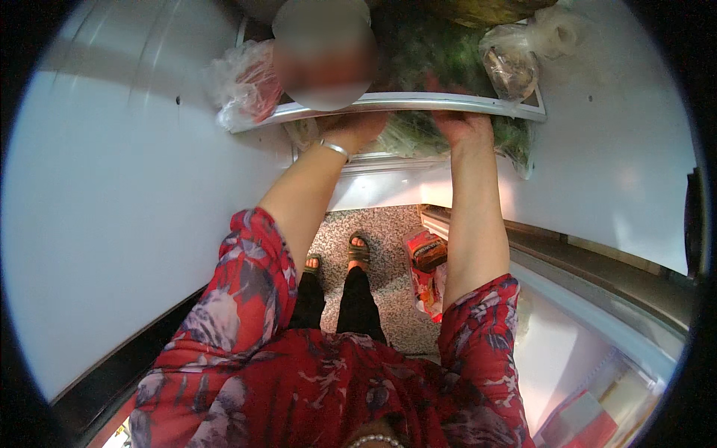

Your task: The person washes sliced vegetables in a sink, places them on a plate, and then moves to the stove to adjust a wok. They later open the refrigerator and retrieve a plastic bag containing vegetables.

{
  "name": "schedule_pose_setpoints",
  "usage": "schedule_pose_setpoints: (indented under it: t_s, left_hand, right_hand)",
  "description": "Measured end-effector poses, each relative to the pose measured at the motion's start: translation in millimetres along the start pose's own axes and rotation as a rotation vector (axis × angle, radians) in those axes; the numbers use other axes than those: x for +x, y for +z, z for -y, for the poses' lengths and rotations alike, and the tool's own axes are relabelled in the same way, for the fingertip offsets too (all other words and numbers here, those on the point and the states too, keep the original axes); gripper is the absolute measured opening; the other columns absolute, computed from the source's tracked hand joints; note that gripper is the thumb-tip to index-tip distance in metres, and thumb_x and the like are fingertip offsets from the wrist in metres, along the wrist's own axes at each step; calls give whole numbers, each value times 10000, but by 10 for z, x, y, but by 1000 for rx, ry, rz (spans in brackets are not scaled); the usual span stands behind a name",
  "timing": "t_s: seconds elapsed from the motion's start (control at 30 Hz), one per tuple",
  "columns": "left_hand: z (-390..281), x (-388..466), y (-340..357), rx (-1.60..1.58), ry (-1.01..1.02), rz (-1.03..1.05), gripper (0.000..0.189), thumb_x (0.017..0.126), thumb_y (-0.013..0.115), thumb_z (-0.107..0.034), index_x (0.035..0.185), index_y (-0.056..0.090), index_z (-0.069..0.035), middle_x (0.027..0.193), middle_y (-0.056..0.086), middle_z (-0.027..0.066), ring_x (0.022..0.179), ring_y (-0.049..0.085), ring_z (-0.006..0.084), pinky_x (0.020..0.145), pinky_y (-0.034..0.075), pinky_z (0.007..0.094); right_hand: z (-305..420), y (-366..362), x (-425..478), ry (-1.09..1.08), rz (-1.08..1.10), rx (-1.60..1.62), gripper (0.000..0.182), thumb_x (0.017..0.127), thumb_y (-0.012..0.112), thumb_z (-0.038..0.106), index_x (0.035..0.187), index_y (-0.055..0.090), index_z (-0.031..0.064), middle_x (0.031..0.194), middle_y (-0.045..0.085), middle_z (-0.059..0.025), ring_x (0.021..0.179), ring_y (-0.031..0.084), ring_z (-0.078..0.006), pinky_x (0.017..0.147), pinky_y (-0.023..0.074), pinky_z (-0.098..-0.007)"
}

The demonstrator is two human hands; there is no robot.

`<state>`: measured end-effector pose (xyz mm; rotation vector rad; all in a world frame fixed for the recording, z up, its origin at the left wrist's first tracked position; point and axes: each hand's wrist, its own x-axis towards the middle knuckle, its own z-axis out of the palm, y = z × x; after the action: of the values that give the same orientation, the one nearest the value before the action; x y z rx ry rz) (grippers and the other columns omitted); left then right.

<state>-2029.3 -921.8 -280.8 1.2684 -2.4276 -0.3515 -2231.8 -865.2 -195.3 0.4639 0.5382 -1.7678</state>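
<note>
Both of my forearms reach into a refrigerator, under a glass shelf [448, 102] with a metal front trim. My left hand [361, 130], with a silver bangle at the wrist, is beside a clear plastic bag of leafy greens [411, 134]. At the bag's right part is my right hand [464, 127]. The shelf trim and the greens hide most of the fingers, so their grip cannot be made out. Dark green leaves show dimly through the glass, and more bagged greens [515, 140] lie right of my right wrist.
On the shelf sit a bag with something pink-red [257, 84], a blurred round object [325, 56] and a knotted bag of brownish pieces [510, 70]. White refrigerator walls [140, 185] flank my arms. Red packages [427, 263] lie low at right, near my sandalled feet [358, 252].
</note>
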Motion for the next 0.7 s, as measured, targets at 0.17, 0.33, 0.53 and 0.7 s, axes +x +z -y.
schedule_pose_setpoints:
  t_s: [0.17, 0.33, 0.53, 0.7]
  left_hand:
    - [-211, -81, -163, -33, -63, 163, 321, 959, 516, -303, 1172, 602, -79, 1201, 605, 197, 1110, 561, 378, 968, 411, 500]
    - [-557, -64, -576, -48, -213, 235, 426, 953, 535, -374, 1273, 585, -97, 1314, 566, 208, 1256, 499, 384, 1048, 374, 486]
    - [-319, 35, -299, -271, -213, 423, 535, 941, 555, -453, 1330, 554, -85, 1383, 530, 197, 1284, 485, 383, 1072, 366, 469]
    - [-493, -257, -450, -724, -261, 324, 512, 930, 607, -430, 1298, 582, -75, 1287, 610, 140, 1200, 558, 285, 1040, 400, 379]
  right_hand:
    - [69, -178, 38, -51, -49, -117, 259, 946, 509, 57, 1184, 509, -45, 1110, 608, -279, 1071, 618, -425, 896, 556, -586]
    - [-79, -289, 53, -134, 41, -568, 258, 920, 598, 83, 1166, 568, 10, 1074, 655, -188, 1021, 645, -333, 839, 573, -480]
    - [-72, -683, 368, -540, 124, -1400, 260, 928, 628, 132, 1172, 626, 42, 1145, 643, -96, 1051, 590, -207, 921, 469, -348]
    - [15, -818, 507, -666, 229, -1753, 272, 904, 659, 132, 1153, 633, 27, 1149, 626, -90, 1067, 574, -198, 920, 457, -329]
